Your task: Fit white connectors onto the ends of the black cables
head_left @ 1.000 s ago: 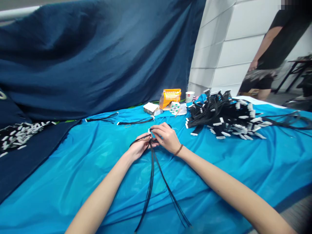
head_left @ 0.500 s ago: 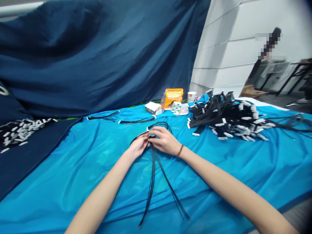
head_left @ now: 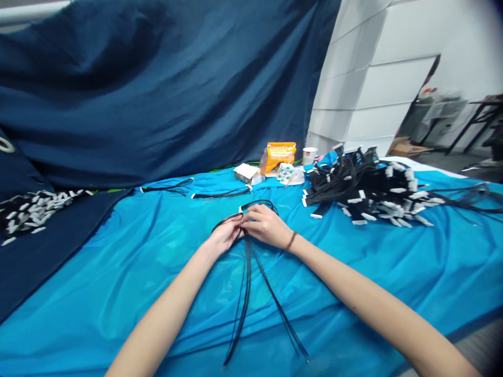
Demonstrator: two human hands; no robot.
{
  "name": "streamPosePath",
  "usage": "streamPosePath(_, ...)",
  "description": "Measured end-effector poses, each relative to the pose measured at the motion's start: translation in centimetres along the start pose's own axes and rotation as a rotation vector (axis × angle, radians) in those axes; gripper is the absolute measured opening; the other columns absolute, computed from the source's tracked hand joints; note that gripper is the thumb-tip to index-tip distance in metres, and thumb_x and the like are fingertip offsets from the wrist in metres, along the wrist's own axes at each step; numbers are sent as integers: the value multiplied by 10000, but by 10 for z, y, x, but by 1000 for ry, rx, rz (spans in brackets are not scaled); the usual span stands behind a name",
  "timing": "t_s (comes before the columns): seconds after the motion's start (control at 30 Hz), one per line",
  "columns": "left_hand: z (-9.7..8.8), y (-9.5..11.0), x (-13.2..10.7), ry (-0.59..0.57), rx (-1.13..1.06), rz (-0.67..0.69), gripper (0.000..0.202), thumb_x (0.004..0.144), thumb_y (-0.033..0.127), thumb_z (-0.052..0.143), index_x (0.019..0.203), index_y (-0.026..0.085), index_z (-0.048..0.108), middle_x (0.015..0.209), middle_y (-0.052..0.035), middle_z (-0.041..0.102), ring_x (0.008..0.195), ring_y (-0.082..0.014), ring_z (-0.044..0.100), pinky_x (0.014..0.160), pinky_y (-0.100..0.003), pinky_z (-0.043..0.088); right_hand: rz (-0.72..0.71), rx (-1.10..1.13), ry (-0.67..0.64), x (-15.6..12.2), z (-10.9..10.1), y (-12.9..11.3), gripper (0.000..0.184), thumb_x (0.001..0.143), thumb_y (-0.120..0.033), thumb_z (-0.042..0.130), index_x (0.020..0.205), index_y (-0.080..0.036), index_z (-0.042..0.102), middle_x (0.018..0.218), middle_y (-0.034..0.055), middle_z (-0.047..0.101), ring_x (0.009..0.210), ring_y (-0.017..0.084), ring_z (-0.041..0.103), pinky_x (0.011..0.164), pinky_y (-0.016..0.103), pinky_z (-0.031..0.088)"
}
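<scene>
My left hand (head_left: 225,236) and my right hand (head_left: 266,226) meet over the middle of the blue sheet (head_left: 137,262). Both pinch one bundle of thin black cords (head_left: 245,283). The bundle loops up behind my fingers and its loose ends trail toward me across the sheet. A small white tag shows at my right fingertips. My right wrist wears a thin brown band.
A big heap of black cords with white tags (head_left: 365,191) lies at the back right. Behind my hands lie two tied bundles (head_left: 220,195), an orange pouch (head_left: 278,155), a small box (head_left: 244,173) and a paper cup (head_left: 309,155). White tags (head_left: 31,212) cover dark cloth at the left.
The person in black at the far right has walked out of view. My hands stay together on the bundle, and the loop behind my fingers has widened.
</scene>
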State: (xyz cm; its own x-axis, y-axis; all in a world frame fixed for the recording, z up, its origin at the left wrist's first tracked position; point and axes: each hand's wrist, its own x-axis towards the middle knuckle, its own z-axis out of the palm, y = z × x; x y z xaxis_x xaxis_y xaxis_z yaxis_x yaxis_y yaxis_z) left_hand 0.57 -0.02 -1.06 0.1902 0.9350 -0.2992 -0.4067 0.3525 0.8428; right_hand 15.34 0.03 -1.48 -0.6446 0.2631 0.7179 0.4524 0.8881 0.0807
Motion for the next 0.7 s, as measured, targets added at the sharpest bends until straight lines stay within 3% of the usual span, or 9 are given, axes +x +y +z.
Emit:
streamPosePath(0.23, 0, 3, 1, -14, -4, -13, 179, 748, -20, 455, 783, 112, 570, 667, -40, 631, 566, -109, 606, 557, -226, 510, 121, 182, 71, 0, -5, 4, 128, 793, -171, 536, 877, -186, 631, 884, 43, 623, 873, 175, 465, 802, 335, 423)
streamPosePath(0.5, -2, -2, 3, 19, 16, -38, 194, 744, -22, 444, 737, 116, 581, 575, -13, 599, 438, -68, 539, 414, -152, 419, -33, 15, -128, 1, -1, 2, 160, 827, -206, 487, 857, -163, 638, 913, 82, 607, 925, 202, 466, 778, 349, 412)
streamPosePath(0.7, -3, -4, 5, 10, 43, -37, 183, 709, -24, 486, 741, 122, 592, 566, -5, 595, 434, -65, 531, 425, -152, 419, -19, 22, -101, 2, 0, 0, 191, 841, -183, 455, 819, -151, 642, 845, 86, 624, 877, 194, 487, 747, 333, 424)
